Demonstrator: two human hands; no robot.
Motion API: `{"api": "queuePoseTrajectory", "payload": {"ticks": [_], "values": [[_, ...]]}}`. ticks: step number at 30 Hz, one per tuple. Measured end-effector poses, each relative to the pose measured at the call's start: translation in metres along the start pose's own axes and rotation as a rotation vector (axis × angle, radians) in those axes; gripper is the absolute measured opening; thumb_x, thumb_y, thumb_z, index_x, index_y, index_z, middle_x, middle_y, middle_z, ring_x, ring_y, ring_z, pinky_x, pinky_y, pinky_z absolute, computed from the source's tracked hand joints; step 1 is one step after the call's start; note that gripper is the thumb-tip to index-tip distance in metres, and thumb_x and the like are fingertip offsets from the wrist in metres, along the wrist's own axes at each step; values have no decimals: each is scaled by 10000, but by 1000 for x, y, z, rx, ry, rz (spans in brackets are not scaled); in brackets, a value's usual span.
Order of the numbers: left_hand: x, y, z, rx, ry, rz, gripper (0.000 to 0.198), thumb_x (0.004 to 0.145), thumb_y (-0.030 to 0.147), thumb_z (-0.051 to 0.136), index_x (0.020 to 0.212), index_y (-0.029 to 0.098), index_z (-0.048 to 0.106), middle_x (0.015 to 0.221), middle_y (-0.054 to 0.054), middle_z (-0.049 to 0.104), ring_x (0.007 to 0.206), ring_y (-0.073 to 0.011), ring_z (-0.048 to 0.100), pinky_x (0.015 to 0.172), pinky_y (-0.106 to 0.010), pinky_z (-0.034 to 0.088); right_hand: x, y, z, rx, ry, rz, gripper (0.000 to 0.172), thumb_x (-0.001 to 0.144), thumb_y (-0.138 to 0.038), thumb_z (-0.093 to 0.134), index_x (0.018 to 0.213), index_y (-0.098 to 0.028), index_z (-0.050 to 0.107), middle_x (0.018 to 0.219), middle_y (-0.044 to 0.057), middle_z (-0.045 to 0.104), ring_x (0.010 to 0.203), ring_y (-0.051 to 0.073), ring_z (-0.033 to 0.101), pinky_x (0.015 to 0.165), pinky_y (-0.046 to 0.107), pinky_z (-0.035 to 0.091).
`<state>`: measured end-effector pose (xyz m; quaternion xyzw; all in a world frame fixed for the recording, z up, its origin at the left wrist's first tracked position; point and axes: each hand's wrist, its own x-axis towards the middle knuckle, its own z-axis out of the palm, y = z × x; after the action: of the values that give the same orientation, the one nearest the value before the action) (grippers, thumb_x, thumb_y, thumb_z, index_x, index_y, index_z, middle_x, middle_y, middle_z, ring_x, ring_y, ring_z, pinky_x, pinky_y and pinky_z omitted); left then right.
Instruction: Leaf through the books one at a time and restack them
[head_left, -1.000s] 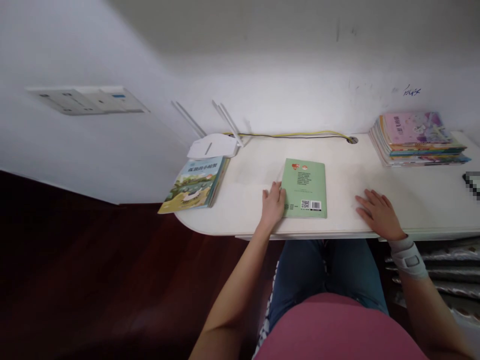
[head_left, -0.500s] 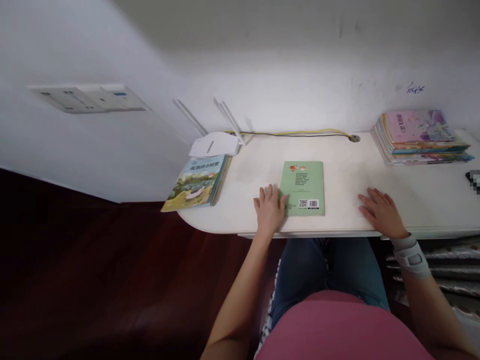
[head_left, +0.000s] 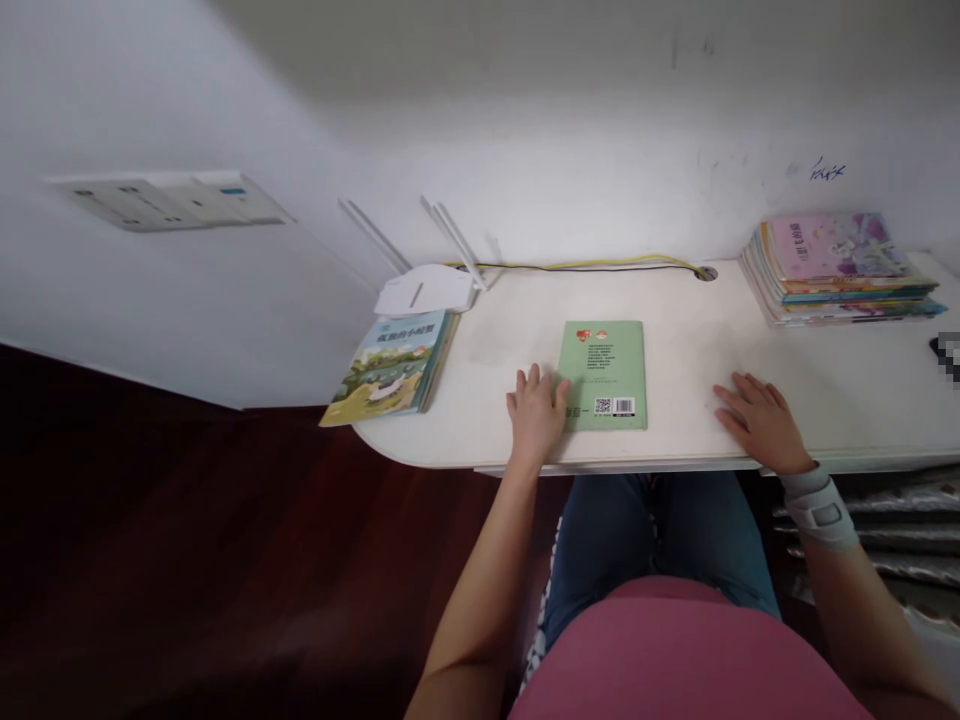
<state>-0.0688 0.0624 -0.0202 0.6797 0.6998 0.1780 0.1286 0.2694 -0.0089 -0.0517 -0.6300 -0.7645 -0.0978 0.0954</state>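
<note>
A green book (head_left: 604,375) lies flat on the white desk (head_left: 675,345), its barcode and small printed text facing up. My left hand (head_left: 536,415) rests at the book's left edge, fingers spread, with the thumb beside or just over its lower left part. Nothing is gripped in it. To the right of the book, my right hand (head_left: 763,420) lies on the desk with fingers apart, touching only the desktop. A grey band (head_left: 817,508) wraps my right wrist.
On the left, picture books (head_left: 390,365) overhang the desk's rounded edge, in front of a white router (head_left: 426,288) with upright antennas. A stack of books (head_left: 840,270) stands at the back right. Yellow and black cables (head_left: 585,266) run along the wall to a desk hole (head_left: 706,273).
My left hand has shifted very slightly left, baring a little more of the book's lower left print. The whole view has moved a touch; the book and right hand stay in place.
</note>
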Motion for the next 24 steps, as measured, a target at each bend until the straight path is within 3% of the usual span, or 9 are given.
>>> {"api": "queuePoseTrajectory", "payload": {"ticks": [4, 9, 13, 15, 17, 19, 21, 24], "values": [[2, 1, 0, 12, -40, 7, 397, 960, 385, 361, 1148, 151, 621, 1528, -171, 349, 1433, -381, 239, 1077, -632, 271, -1, 1, 2, -3, 17, -8, 410, 959, -389, 413, 1295, -233, 590, 1411, 139, 517, 1294, 307, 469, 1040, 492, 366], [1, -6, 2, -131, 9, 1, 395, 943, 397, 397, 1161, 165, 630, 1526, -152, 360, 1443, -373, 215, 1092, -643, 243, -1, -1, 1, 0, 37, -15, 413, 958, -390, 421, 1289, -217, 597, 1399, 158, 524, 1285, 315, 477, 1034, 492, 371], [2, 0, -13, -570, 50, 54, 554, 899, 557, 429, 1258, 169, 597, 1457, -149, 468, 1402, -324, 339, 1125, -553, 279, -1, -1, 1, -11, 45, -24, 414, 963, -395, 411, 1283, -212, 600, 1389, 160, 531, 1279, 314, 485, 1028, 487, 378], [2, 16, -24, -857, -44, 169, 697, 906, 652, 295, 1350, 166, 527, 1451, -140, 478, 1363, -296, 411, 1104, -494, 348, -1, -1, 0, -9, 44, -24, 410, 963, -394, 414, 1277, -211, 603, 1389, 160, 531, 1284, 314, 481, 1028, 486, 379], [1, 41, -31, -1001, -179, 328, 804, 902, 691, 90, 1423, 191, 446, 1500, -105, 418, 1381, -278, 387, 1093, -469, 372, -1, -1, -1, 2, 37, -16, 410, 960, -393, 421, 1279, -210, 603, 1393, 162, 527, 1289, 314, 477, 1034, 485, 373], [-1, 69, -28, -912, -296, 480, 831, 886, 703, 22, 1479, 224, 351, 1560, -62, 312, 1430, -256, 295, 1134, -444, 320, 0, -2, -2, 19, 28, -5, 412, 958, -391, 426, 1287, -212, 597, 1400, 161, 522, 1296, 313, 470, 1041, 487, 367], [-5, 94, -14, -661, -399, 593, 818, 888, 712, 77, 1522, 220, 238, 1593, -56, 213, 1462, -246, 204, 1178, -436, 234, 0, -2, -3, 29, 17, 4, 410, 956, -389, 427, 1283, -213, 600, 1410, 156, 515, 1310, 311, 455, 1047, 490, 360], [-11, 117, 18, -176, -469, 656, 817, 890, 712, 192, 1532, 207, 190, 1607, -81, 124, 1477, -327, 69, 1173, -582, 107, 1, -3, -4, 25, -9, 12, 394, 941, -368, 447, 1247, -193, 621, 1422, 156, 504, 1324, 314, 440, 1053, 496, 355]]}}
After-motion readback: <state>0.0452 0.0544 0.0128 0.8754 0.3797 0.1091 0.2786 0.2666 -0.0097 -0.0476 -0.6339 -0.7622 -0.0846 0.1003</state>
